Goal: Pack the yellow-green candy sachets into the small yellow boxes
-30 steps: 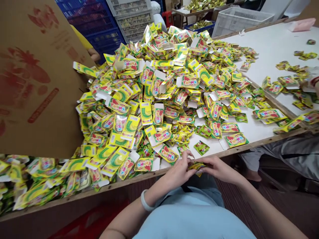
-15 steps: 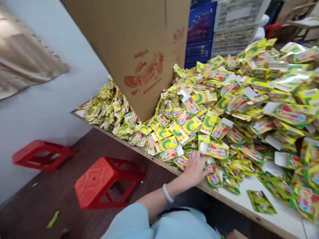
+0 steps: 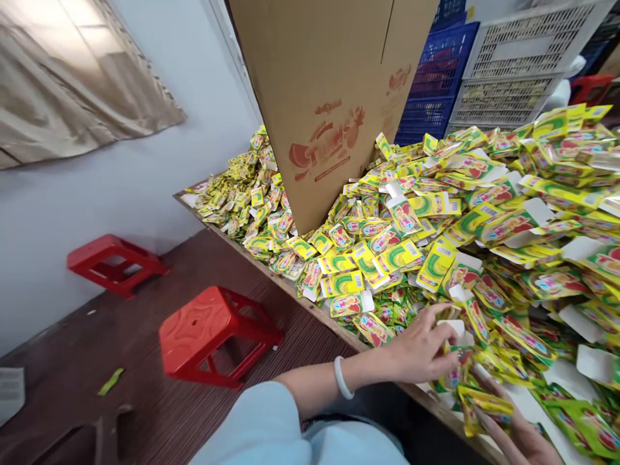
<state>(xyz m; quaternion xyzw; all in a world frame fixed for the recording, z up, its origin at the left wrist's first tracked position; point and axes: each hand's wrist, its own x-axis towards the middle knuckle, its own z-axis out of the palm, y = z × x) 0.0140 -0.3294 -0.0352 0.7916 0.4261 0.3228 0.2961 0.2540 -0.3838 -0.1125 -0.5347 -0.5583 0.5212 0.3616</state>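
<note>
So, head cam: left hand (image 3: 423,349) has thumb and fingers clamped on a box (image 3: 449,380) near the table (image 3: 322,317) edge, flap showing. Right hand (image 3: 520,423), just beside it, pinches yellow packets (image 3: 490,407). Boxes and packets pile (image 3: 394,258) up beyond, with a big carton (image 3: 334,84) standing among them.

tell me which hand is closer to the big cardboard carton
Left. The left hand is below and right of the carton in the picture, over the table's front edge; the right hand, holding yellow packets, is farther down and right.
</note>
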